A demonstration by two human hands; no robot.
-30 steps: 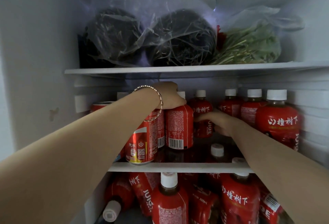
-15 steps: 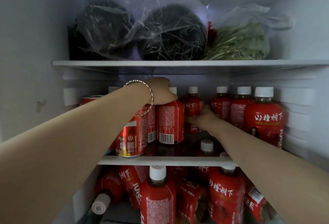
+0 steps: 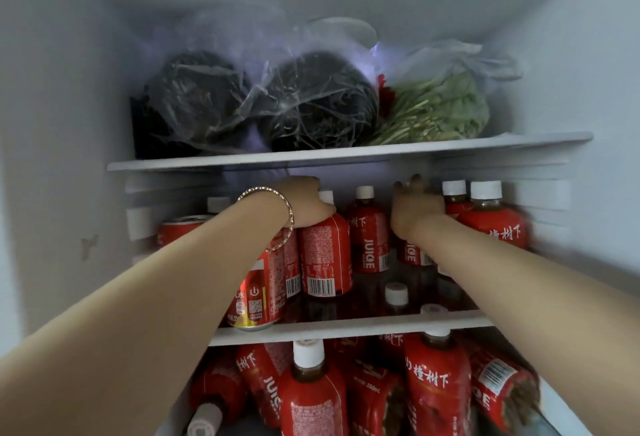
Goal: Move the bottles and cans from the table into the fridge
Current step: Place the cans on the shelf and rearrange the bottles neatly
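Both arms reach into the fridge's middle shelf [image 3: 346, 327], which holds red juice bottles with white caps and red cans. My left hand [image 3: 304, 202], a bracelet on its wrist, grips the top of a red juice bottle [image 3: 325, 255] standing left of centre. A red can [image 3: 256, 297] stands at the shelf's front under that forearm. My right hand [image 3: 415, 209] lies over the top of another juice bottle [image 3: 410, 257] to the right, fingers curved round its hidden cap. One more juice bottle [image 3: 369, 238] stands between the two hands.
Two further bottles [image 3: 491, 217] stand at the right wall, and a can [image 3: 180, 228] at the left. The lower shelf holds several bottles [image 3: 311, 397], upright and lying. The upper shelf [image 3: 346, 152] carries bagged dark vegetables [image 3: 311, 100] and greens [image 3: 440, 110].
My right hand has risen from the bottles' bodies to the top of a bottle farther right. My left hand stays on its bottle. The camera has moved closer and tilted up.
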